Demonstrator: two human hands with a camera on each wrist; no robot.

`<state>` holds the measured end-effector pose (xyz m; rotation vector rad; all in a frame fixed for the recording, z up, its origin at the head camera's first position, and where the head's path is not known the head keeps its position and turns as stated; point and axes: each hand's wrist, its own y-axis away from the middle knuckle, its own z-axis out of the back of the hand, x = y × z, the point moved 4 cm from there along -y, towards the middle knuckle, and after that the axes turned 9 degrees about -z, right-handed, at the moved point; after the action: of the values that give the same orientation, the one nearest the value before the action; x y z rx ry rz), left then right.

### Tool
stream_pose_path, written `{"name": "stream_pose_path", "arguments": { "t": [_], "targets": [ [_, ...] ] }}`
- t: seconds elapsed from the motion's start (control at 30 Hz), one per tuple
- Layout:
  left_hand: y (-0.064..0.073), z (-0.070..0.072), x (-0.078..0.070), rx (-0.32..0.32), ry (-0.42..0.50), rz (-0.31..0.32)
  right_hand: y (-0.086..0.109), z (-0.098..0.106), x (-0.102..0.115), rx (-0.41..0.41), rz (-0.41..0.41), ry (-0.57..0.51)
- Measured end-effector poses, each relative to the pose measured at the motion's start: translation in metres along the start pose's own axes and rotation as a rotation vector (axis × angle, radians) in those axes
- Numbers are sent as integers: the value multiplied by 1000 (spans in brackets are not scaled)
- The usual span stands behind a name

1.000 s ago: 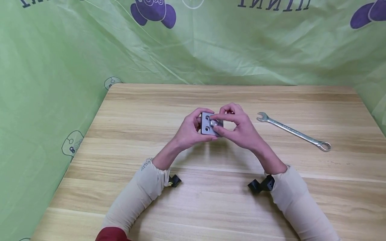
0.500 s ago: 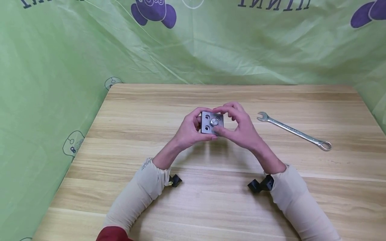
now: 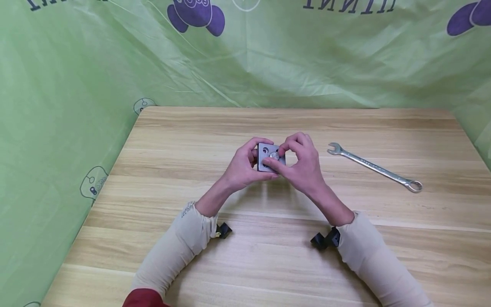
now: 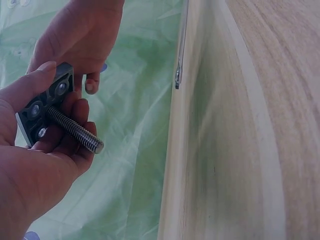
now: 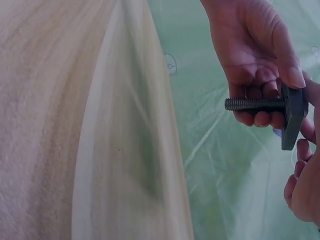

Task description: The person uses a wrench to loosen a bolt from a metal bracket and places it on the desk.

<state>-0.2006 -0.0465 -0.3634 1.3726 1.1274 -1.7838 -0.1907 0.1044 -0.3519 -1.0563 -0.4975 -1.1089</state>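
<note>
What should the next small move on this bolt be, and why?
Probably a light twist of the bolt head with the right hand: it already pinches the head, the left hand grips the plate, and the threaded shank sticks out the far side.

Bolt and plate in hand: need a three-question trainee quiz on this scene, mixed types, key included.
1. True or false: the wrench lies on the table, untouched.
2. Multiple choice: the left hand grips the edges of A) the table, B) the plate, C) the wrench.
3. Fill in the blank: in the left wrist view, the ____ shaft of the bolt sticks out from the plate.

Key: 1. True. 2. B. 3. Threaded.
</note>
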Motion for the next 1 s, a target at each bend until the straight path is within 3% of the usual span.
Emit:
{"name": "stream_pose_path", "arguments": {
  "t": [0.17,0.3,1.0],
  "targets": [
    [0,1,1,-2,-13,-5,0,1,1,-42,36,-25],
    [0,2,2,-3,-19,-18,-1,3,2,-21,53,-44],
    [0,0,3,48,16,11,-6,8,-1,287,82,-143]
  ]
}}
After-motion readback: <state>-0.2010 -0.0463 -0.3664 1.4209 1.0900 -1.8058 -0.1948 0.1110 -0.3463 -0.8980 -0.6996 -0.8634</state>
